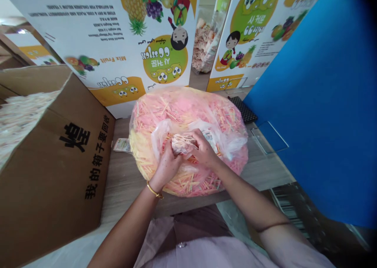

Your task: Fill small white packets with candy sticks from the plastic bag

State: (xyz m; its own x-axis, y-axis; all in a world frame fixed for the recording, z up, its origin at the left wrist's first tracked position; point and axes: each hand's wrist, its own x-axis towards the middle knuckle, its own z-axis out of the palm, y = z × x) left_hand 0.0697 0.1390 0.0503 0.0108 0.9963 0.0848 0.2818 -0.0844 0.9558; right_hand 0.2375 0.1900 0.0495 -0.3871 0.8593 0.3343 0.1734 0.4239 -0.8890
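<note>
Both my hands grip a small bundle of pale pinkish sticks (184, 143), partly wrapped in thin clear plastic. My left hand (168, 164) closes round its left side, and a gold bracelet (154, 190) circles that wrist. On the bundle's right side, my right hand (204, 150) presses with thumb and fingers. Beneath them lies a large clear plastic bag (176, 105) full of pink and yellow thin sticks, its loose white plastic gathered near my hands. A printed label (209, 139) shows through the plastic beside my right hand.
An open cardboard box (73, 173) filled with pale sticks stands at the left. Printed white cartons (100, 36) line the back, with a bag of pinkish pieces (203, 44) between them. A tall blue panel (312, 103) borders the right. A small packet (121, 145) lies on the grey table (123, 177).
</note>
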